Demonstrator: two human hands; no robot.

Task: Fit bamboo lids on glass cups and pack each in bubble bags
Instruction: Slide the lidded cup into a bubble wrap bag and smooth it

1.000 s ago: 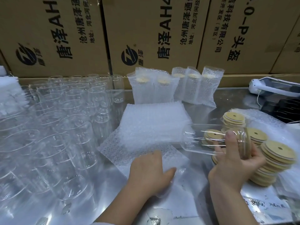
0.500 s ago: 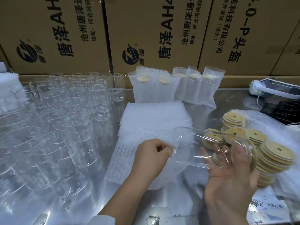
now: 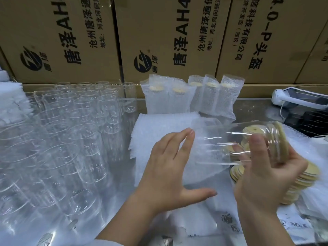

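Next to the crowd of empty clear glass cups (image 3: 71,139) and the white stack of flat bubble bags (image 3: 159,125), one translucent bubble bag (image 3: 204,157) has come up. The left hand (image 3: 170,171), pinching a moment ago, now spreads its fingers at the bag's mouth. The right hand (image 3: 266,174) curls round the lidded clear glass cup (image 3: 248,144), held sideways in the air, its base apparently entering the bag. With the round bamboo lid (image 3: 282,139) fitted, bagging seems underway

We hold a glass cup (image 3: 248,144) sideways in our right hand (image 3: 269,178), bamboo lid (image 3: 282,139) fitted, its base in a bubble bag (image 3: 204,157) touched by our spread left hand (image 3: 166,176).
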